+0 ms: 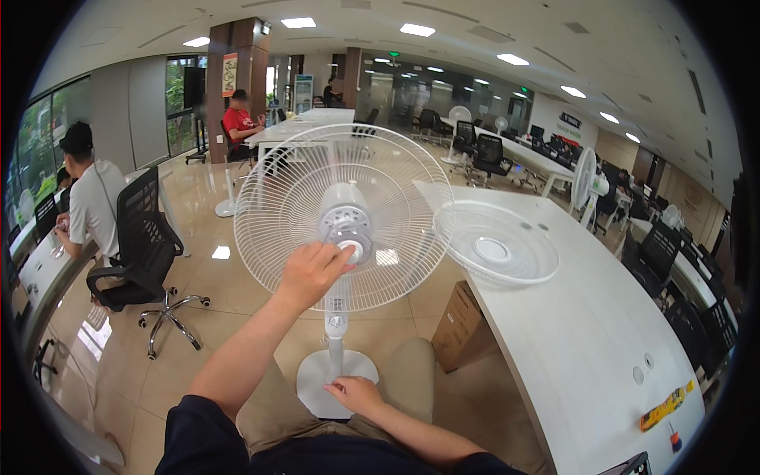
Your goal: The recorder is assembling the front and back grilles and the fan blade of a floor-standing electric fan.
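Observation:
A white pedestal fan (336, 323) stands upright in front of me, between my knees. Its round wire grille (273, 229) surrounds the motor housing (346, 204), and no front cover is on it. My left hand (310, 273) reaches up with its fingers closed on the round hub knob (351, 249) at the fan's centre. Low over the fan's round base (317, 372), my right hand (359, 394) is held with its fingers curled together; anything in them is hidden. On the table to the right lies the round white front grille (503, 245), with a pale disc at its middle.
The long white table (570, 317) runs along my right side, with a yellow tool or packet (666, 406) and a small screwdriver (674, 437) near its end. A cardboard box (463, 328) stands under it. An office chair (146, 245) and a seated person (99, 194) are at left.

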Demonstrator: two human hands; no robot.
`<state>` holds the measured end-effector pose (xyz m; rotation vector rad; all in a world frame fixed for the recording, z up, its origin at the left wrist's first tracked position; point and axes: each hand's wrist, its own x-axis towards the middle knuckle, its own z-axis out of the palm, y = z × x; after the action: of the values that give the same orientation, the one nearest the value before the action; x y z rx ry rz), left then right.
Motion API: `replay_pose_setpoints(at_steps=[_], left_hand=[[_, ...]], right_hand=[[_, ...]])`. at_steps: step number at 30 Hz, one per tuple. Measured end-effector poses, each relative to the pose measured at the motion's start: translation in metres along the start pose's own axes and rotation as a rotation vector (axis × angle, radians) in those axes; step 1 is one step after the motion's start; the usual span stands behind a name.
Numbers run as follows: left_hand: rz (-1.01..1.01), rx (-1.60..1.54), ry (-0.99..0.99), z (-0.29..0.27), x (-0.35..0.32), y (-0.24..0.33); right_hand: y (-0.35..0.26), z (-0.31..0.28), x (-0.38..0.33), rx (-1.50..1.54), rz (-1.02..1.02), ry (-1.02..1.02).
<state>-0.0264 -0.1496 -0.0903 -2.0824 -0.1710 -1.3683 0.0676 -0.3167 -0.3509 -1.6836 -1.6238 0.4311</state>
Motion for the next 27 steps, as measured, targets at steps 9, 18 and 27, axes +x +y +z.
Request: replay_pose_setpoints(at_steps=[9, 18, 27], left_hand=[[-0.025, -0.019, -0.021, -0.003, 0.002, -0.001], [-0.036, -0.014, -0.038, -0.005, 0.001, 0.0], [-0.03, -0.005, -0.051, -0.013, 0.009, 0.009]], right_hand=[[0.005, 0.004, 0.002, -0.002, 0.051, -0.227], [0.008, 0.009, -0.005, 0.0, 0.051, -0.285], [0.012, 0.012, -0.006, -0.016, 0.052, -0.339]])
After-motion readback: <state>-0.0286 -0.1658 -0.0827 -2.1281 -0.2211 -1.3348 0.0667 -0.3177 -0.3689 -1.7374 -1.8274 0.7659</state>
